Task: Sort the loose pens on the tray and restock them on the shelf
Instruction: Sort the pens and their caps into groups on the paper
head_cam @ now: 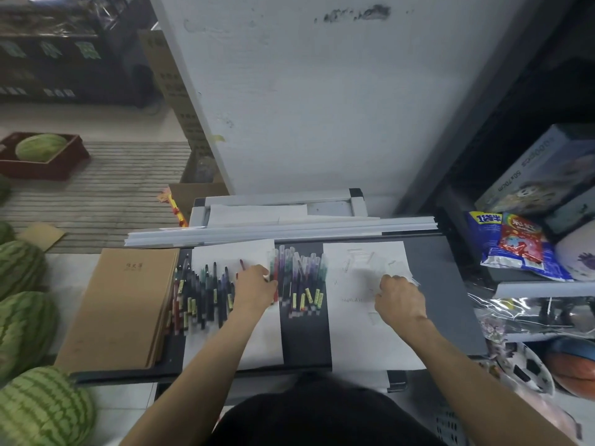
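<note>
A dark grey tray (444,284) carries two white paper sheets. Several uncapped dark pens (203,291) lie in a row on the left sheet (225,346). Several capped pens (302,278) with clear caps lie in the dark gap between the sheets. My left hand (254,284) rests between the two groups and grips a red pen (275,284) at the edge of the capped group. Another red pen tip (242,264) shows just above that hand. On the right sheet (357,342) lie clear caps (363,262), and my right hand (399,297) pinches something clear there.
A stack of brown notebooks (125,304) lies at the tray's left end. White plastic strips (280,231) run along its far edge. Watermelons (22,317) sit on the floor to the left. Snack bags (515,243), a puzzle box (547,169) and balls (576,365) fill the shelving at right.
</note>
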Motion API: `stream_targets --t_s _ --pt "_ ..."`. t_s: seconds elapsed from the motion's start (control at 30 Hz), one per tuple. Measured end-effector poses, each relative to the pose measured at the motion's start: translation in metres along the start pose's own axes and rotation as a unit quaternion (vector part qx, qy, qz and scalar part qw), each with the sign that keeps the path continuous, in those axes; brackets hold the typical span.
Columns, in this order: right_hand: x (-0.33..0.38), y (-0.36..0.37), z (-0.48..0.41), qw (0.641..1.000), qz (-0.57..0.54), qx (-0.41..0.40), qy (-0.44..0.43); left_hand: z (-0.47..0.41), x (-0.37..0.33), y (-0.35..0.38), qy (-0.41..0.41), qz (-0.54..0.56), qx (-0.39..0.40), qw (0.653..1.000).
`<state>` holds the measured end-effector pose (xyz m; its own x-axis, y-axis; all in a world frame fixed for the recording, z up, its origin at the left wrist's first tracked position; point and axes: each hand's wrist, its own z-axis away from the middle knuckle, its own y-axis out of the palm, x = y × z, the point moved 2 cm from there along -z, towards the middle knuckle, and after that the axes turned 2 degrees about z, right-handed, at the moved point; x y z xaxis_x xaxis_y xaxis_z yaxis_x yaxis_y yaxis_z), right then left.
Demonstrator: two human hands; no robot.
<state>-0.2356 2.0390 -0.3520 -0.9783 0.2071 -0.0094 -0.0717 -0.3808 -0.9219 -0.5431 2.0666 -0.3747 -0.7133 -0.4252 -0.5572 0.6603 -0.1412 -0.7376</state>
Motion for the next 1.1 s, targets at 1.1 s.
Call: stream_targets --t_s 1.1 --pt "0.088 -0.037 0.039 0.658 -0.715 0.235 -0.020 0.004 0.017 -0.041 -0.054 -0.007 -0.012 0.998"
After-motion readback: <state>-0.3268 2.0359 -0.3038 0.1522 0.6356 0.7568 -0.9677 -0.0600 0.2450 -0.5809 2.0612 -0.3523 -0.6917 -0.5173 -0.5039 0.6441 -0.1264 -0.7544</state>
